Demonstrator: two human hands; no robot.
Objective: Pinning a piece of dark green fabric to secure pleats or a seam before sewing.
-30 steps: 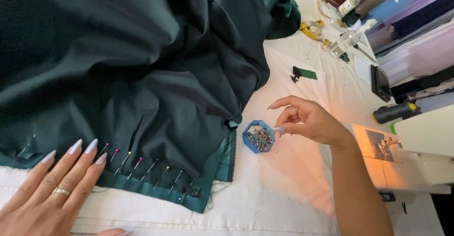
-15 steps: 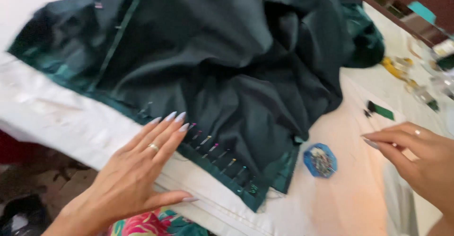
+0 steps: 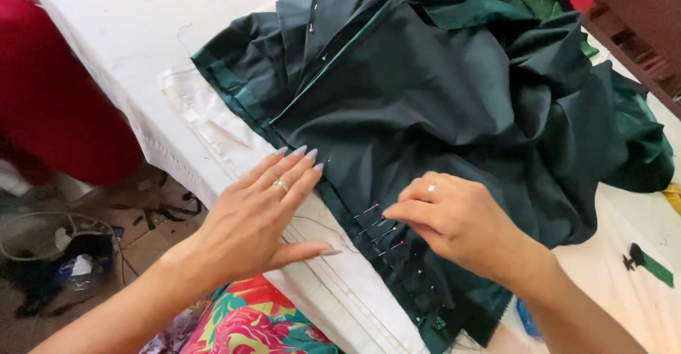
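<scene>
Head view: left hand (image 3: 264,216) spread flat, fingertips on the dark green fabric (image 3: 454,106) edge to keep it smooth on the white table (image 3: 128,35); right hand (image 3: 454,223) curled, fingertips pressed together at the row of pins (image 3: 379,230) along the hem.

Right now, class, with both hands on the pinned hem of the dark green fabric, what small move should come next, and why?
Probably set one more pin just past the last one. The right hand rests at the row of pins along the dark green fabric. The left hand lies flat, fingertips on the hem beyond the row, where the edge toward the far corner shows no pins.
</scene>
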